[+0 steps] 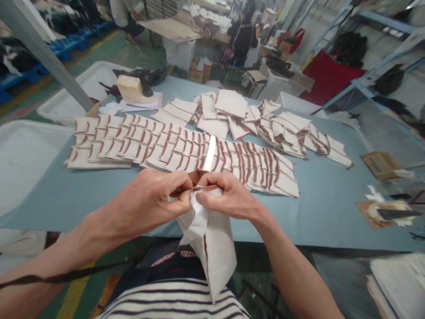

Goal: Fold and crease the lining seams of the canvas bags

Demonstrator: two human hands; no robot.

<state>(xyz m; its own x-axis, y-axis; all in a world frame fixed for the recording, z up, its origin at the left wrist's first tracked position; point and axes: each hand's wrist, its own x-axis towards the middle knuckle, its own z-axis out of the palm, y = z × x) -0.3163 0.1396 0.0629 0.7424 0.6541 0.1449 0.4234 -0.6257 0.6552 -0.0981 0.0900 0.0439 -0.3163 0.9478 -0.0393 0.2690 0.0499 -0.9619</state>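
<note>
A white fabric piece (221, 248) with brown edging hangs down in front of the striped shirt, at the table's front edge. Both hands pinch its top edge. My left hand (166, 190) is closed on the brown-edged part at the left, and my right hand (229, 195) grips it close beside, thumb on the white cloth. Just behind the hands, a long overlapping row of white pieces with brown edges (186, 148) lies across the blue table (315, 217). A white strip (210, 153) rests over the row.
A loose heap of similar pieces (232, 106) lies behind the row. At the back left sits a yellowish block (130, 88) by dark cloth. White bins (20, 164) stand at the left. A seated person (244, 40) is in the background. A cardboard box (380, 165) is at the right.
</note>
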